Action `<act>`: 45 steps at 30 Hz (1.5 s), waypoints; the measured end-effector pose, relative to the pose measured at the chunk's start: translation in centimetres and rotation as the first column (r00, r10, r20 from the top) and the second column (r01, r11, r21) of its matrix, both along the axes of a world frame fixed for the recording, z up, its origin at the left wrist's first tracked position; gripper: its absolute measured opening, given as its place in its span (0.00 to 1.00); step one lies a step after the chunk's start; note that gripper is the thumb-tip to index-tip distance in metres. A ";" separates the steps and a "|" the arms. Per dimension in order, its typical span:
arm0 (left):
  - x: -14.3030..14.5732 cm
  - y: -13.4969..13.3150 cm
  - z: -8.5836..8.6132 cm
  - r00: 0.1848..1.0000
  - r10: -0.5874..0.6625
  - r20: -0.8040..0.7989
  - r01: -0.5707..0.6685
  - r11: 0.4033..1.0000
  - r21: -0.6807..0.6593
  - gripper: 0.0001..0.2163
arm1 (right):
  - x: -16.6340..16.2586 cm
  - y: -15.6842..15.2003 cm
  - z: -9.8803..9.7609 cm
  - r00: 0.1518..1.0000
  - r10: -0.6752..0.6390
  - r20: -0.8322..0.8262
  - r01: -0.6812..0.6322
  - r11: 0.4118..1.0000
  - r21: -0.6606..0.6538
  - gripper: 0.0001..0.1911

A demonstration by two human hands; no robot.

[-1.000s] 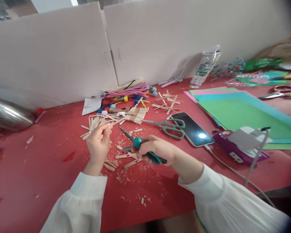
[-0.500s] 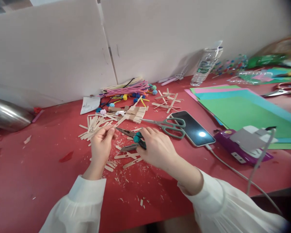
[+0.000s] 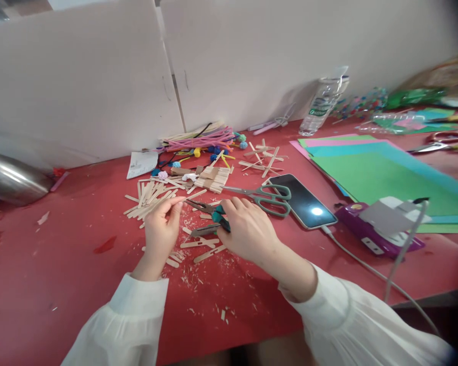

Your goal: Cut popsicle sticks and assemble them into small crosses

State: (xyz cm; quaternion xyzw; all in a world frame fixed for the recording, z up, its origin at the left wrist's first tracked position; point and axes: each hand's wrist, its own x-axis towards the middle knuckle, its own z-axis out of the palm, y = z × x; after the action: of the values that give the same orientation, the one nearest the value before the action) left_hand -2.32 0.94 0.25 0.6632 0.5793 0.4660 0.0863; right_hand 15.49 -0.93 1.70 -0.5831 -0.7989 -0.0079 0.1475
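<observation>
A red table (image 3: 61,264) is carrying craft clutter. Sticks (image 3: 148,195), scissors (image 3: 265,195), a phone (image 3: 303,201) and coloured paper (image 3: 370,173) are lying on it.

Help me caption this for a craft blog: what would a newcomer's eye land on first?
Two hands at the centre of the red table: the left hand pinches a wooden stick, the right hand grips teal-handled pliers beside it. Wood chips litter the table below them, and a lit phone lies to the right, next to scissors.
</observation>
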 end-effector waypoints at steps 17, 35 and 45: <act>-0.6 0.4 -0.3 0.981 -0.041 -0.192 0.051 0.998 0.044 0.10 | 0.2 0.1 0.4 0.999 0.022 0.043 -0.019 0.998 -0.053 0.09; -0.9 0.8 0.2 0.980 -0.120 -0.159 0.106 0.990 -0.089 0.08 | 0.4 -0.1 0.6 0.998 0.026 0.063 -0.020 0.996 -0.091 0.11; 0.6 0.5 -0.6 0.962 0.037 -0.271 -0.010 0.995 0.101 0.09 | -0.5 -0.5 0.7 0.992 -0.032 0.122 0.044 0.995 -0.091 0.10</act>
State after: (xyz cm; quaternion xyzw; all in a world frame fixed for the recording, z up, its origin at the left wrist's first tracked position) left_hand -1.77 1.42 -0.39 0.7174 0.5699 0.3995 -0.0323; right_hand 15.00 -1.45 2.42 -0.6030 -0.7945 -0.0082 0.0716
